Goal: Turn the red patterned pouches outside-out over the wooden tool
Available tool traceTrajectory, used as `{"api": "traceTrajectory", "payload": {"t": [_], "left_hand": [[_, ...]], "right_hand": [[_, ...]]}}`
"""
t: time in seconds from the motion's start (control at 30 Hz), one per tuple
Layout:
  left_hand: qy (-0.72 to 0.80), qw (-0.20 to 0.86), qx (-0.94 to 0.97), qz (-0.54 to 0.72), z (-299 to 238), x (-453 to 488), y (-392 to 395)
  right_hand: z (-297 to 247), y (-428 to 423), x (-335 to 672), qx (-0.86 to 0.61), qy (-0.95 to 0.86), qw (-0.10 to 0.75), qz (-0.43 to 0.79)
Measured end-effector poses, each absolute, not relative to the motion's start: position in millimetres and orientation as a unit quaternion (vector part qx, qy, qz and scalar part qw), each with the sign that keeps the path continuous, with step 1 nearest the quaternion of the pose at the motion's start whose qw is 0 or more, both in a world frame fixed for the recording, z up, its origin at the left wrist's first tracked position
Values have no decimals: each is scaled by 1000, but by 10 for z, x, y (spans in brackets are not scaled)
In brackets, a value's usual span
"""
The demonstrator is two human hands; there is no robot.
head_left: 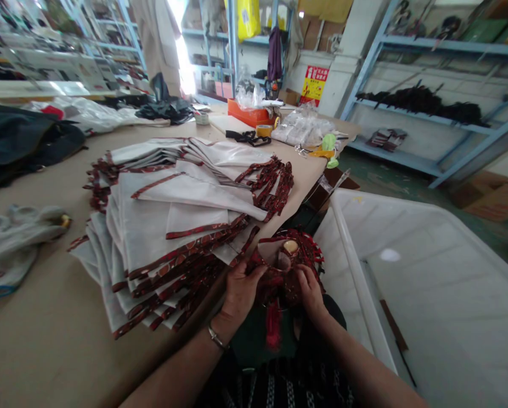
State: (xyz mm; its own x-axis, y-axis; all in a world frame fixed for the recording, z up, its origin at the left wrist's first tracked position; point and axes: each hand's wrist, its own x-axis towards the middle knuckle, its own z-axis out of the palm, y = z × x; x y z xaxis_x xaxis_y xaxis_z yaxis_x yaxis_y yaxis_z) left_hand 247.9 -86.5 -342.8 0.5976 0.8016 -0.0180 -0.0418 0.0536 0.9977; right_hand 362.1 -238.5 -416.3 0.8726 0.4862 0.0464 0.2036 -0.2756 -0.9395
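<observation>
Between my hands is a dark red patterned fabric piece (279, 286), held just off the table edge. My left hand (240, 293) pinches its left side between thumb and fingers. On its right side, the fingers of my right hand (311, 292) are closed on the cloth. A small cream-coloured round thing (290, 246) shows at the top of the piece; I cannot make out its kind. A bright red strip (273, 326) hangs blurred below. Left of my hands lies a fanned pile of whitish fabric panels (152, 221) with dark red patterned edging.
A large white plastic bin (351, 243) stands close on my right. The brown table (41, 340) carries a grey cloth (13, 243), a dark bag (20, 144), an orange box (247, 114), yellow tape (264, 131) and clear plastic bags (304, 127). Blue shelves (432, 44) stand behind.
</observation>
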Motion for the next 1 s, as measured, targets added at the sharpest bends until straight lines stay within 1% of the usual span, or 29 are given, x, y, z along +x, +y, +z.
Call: {"api": "traceTrajectory", "payload": {"t": [0.13,0.27,0.37,0.5,0.57,0.63,0.7,0.8,0.83,0.9,1.0], "left_hand": [[357,623,605,343,-3592,2346,-920],[391,586,621,343,-3729,2206,-1022],[381,567,644,344,-3645,2162,-1045],[377,526,679,348,-3451,2239,-1003],[369,531,675,356,-3398,2273,-997],[354,544,664,370,-3352,2242,-1027],[319,538,685,373,-3261,2112,-1081],[218,459,800,320,-3004,1730,-1116],[183,422,835,302,-2906,1566,-1093],[139,368,874,286,-2752,1202,-983],[151,295,902,277,-2727,614,-692]], "right_hand": [[-4019,-2401,3462,-754,-328,561,100],[-3937,-2249,3510,-745,-331,557,157],[-3872,-2163,3639,-727,-361,555,184],[-3783,-2131,3718,-704,-387,572,166],[-3687,-2142,3741,-695,-388,586,152],[-3483,-2153,3806,-689,-378,604,131],[-3145,-2147,3936,-665,-368,643,92],[-2515,-2081,4236,-589,-366,720,16],[-2334,-2043,4345,-576,-368,730,6],[-2099,-1951,4547,-563,-358,744,27],[-2069,-1811,4759,-566,-292,767,74]]}}
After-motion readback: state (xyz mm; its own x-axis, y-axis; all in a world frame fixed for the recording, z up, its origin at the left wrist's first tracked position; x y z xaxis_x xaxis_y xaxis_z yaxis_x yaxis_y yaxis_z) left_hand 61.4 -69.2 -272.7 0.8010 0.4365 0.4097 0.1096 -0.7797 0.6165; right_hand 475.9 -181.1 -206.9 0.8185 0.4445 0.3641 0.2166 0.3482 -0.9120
